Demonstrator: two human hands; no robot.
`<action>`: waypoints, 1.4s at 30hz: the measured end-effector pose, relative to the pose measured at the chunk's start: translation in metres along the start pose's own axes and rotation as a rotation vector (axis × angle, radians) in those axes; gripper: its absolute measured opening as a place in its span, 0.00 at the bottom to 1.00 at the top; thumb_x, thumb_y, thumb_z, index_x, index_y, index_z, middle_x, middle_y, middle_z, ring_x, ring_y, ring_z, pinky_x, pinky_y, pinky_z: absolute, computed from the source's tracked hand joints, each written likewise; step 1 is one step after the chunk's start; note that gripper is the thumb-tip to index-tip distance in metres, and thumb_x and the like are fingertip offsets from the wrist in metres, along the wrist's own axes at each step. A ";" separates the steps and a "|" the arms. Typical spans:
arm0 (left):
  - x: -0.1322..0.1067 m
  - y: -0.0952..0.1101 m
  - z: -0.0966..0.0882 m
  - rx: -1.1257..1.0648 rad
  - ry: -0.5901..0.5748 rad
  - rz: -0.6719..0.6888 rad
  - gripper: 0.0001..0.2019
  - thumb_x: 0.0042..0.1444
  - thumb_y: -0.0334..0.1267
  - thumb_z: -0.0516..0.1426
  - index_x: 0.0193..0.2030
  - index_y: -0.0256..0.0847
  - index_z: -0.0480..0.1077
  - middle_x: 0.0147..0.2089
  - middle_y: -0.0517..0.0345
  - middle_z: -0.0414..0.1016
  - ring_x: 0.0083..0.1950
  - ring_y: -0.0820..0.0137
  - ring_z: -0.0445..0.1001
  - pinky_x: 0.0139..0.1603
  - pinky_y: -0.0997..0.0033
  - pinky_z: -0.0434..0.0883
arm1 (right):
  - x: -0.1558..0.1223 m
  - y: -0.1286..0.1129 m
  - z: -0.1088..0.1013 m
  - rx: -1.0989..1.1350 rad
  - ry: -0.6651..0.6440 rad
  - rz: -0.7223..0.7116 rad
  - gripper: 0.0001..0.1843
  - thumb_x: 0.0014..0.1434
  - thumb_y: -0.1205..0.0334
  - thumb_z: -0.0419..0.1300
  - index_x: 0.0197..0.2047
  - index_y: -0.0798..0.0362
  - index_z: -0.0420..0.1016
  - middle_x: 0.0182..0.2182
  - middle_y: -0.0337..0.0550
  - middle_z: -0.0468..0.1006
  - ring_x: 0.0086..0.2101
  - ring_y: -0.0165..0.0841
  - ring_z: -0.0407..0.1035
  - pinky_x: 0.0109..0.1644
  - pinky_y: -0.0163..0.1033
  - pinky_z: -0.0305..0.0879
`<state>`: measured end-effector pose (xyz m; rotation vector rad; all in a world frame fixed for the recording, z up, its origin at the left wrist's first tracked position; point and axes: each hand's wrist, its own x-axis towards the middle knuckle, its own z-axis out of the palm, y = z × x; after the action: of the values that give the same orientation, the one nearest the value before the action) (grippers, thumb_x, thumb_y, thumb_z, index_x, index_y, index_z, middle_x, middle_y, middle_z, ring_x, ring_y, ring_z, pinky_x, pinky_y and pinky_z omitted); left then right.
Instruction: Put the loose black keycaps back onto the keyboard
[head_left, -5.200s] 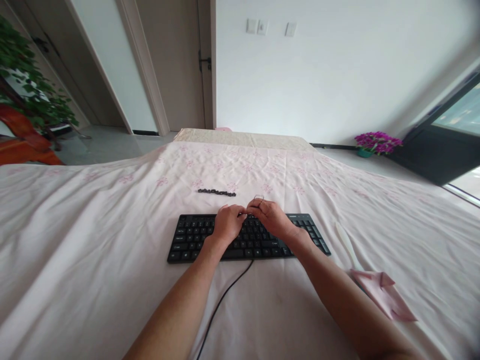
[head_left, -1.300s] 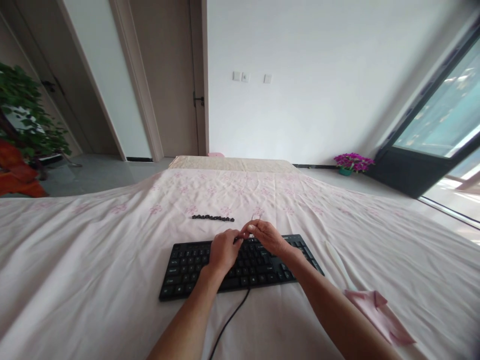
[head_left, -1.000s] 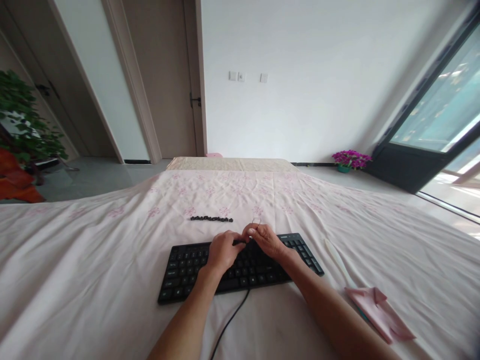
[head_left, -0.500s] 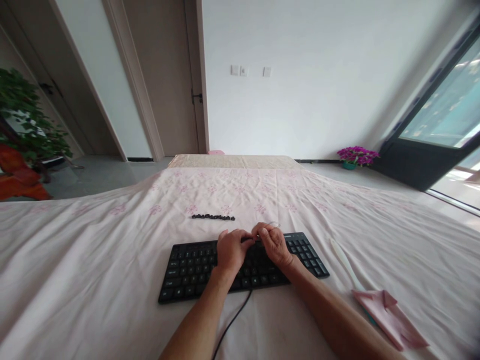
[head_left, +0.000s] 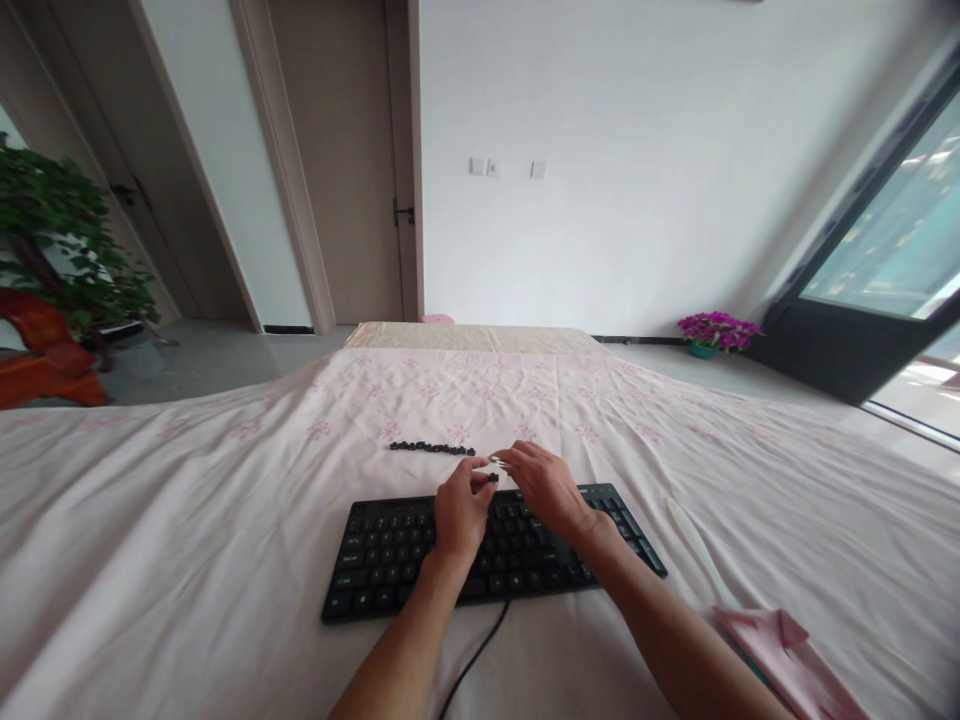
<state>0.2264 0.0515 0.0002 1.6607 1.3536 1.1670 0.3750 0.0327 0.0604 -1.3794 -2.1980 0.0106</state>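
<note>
A black keyboard (head_left: 375,560) lies on the pale floral cloth, its cable running toward me. Over its upper middle, my left hand (head_left: 459,510) pinches a small black keycap (head_left: 493,477) between thumb and fingers. My right hand (head_left: 546,485) is closed just beside it, with a thin pale tool (head_left: 500,462) at its fingertips, pointing toward the left hand. The exact kind of this tool is too small to make out. Beyond the keyboard, a row of small black keycaps (head_left: 433,448) lies on the cloth.
Right of the keyboard lie a long pale handle (head_left: 697,540) and a folded pink cloth (head_left: 787,655). The floral bedcover (head_left: 225,520) is wrinkled. Farther off are a pot of purple flowers (head_left: 716,335), a leafy plant (head_left: 67,240) and a brown door (head_left: 337,160).
The hands have drawn slightly apart; the keycap in the left fingers now shows. The right hand has turned, bringing the thin tool to its left side. The whole view has shifted slightly.
</note>
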 end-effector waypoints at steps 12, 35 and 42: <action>0.004 -0.001 -0.003 -0.118 0.095 -0.014 0.15 0.52 0.32 0.56 0.48 0.43 0.67 0.35 0.57 0.78 0.37 0.69 0.77 0.43 0.69 0.70 | 0.029 0.024 0.019 -0.033 -0.143 0.243 0.11 0.60 0.56 0.55 0.41 0.46 0.79 0.39 0.40 0.80 0.41 0.34 0.71 0.42 0.35 0.60; 0.008 0.001 -0.008 -0.258 0.191 -0.075 0.12 0.55 0.28 0.49 0.45 0.39 0.65 0.37 0.54 0.75 0.38 0.71 0.78 0.42 0.72 0.72 | 0.056 0.043 0.055 -0.058 -0.207 0.337 0.15 0.58 0.55 0.57 0.45 0.50 0.78 0.39 0.45 0.81 0.40 0.37 0.73 0.42 0.37 0.63; 0.002 0.001 -0.004 -0.003 0.079 0.065 0.11 0.54 0.26 0.51 0.40 0.41 0.71 0.41 0.56 0.77 0.43 0.71 0.75 0.48 0.70 0.69 | 0.035 0.038 0.004 0.337 -0.029 0.270 0.28 0.67 0.49 0.41 0.36 0.52 0.79 0.33 0.42 0.79 0.37 0.32 0.71 0.45 0.35 0.63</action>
<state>0.2231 0.0534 0.0035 1.6833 1.3546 1.2833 0.3929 0.0813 0.0618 -1.4696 -1.9060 0.4787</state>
